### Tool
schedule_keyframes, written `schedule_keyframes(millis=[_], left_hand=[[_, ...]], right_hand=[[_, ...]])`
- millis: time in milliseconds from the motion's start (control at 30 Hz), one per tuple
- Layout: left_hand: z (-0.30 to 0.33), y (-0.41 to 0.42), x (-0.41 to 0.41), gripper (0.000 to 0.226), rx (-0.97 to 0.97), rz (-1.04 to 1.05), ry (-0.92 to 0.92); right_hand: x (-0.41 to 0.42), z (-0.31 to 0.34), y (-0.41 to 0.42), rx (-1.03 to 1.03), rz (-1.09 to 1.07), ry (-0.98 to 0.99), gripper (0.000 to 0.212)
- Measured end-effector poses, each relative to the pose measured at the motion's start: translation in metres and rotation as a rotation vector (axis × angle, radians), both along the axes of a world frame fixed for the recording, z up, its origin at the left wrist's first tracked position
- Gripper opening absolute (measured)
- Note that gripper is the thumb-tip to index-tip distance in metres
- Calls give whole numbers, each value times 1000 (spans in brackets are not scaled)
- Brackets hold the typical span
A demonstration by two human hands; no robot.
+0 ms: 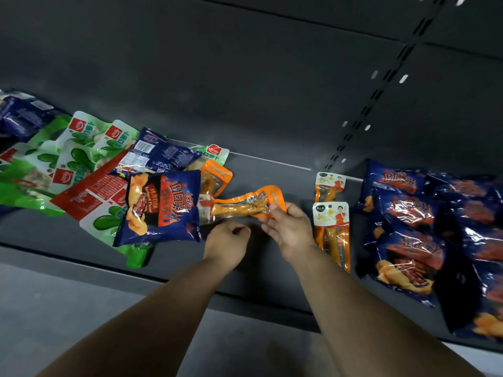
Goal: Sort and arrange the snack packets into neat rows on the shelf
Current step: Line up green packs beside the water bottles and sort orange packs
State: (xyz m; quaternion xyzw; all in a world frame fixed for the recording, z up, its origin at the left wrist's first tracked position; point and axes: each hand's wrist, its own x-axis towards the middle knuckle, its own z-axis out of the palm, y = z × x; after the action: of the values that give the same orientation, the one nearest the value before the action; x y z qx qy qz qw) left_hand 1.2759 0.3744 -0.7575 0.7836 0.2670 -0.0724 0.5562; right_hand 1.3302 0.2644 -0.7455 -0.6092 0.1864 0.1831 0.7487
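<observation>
My right hand (290,227) pinches the right end of an orange packet (246,204), thumb on top, fingers (268,232) curled under its edge. My left hand (227,238) sits just beside it, fingers curled in loosely; whether they touch the packet, I cannot tell. The packet lies crosswise mid-shelf (285,172). Just left, a blue packet (160,205) tops a jumbled pile of green packets (68,159) with a red packet (92,186) among them. Right of my hand, two orange packets (330,213) lie in a column, then blue packets (408,227) in rows at far right.
</observation>
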Motion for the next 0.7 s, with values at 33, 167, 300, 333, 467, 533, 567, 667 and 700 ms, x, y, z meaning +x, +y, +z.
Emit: schedule_keyframes(millis=[33,167,300,333,467,533,567,667,700], left_hand=[[3,-4,3,19,-132,83,19],[18,-18,19,17,-635,342,96],[23,-28,33,39,-856,440,64],[23,-32,34,41,-868,439,64],[22,-51,36,31,-827,432,50],[20,-58,37,25,-805,427,41],[18,-60,38,24,-790,423,33],[17,-71,43,12,-800,410,-20],[18,-75,45,12,-802,403,-36]], right_hand=[[1,3,-5,11,-12,-18,11],[0,10,-25,15,45,-95,12],[-3,12,-44,-38,96,-158,20],[-4,12,-49,-41,97,-160,20],[-7,11,-64,3,91,-111,19],[-11,9,-68,56,63,-64,18],[-13,8,-68,94,43,-39,18],[-15,6,-69,247,-45,23,22],[-15,6,-69,305,-69,42,23]])
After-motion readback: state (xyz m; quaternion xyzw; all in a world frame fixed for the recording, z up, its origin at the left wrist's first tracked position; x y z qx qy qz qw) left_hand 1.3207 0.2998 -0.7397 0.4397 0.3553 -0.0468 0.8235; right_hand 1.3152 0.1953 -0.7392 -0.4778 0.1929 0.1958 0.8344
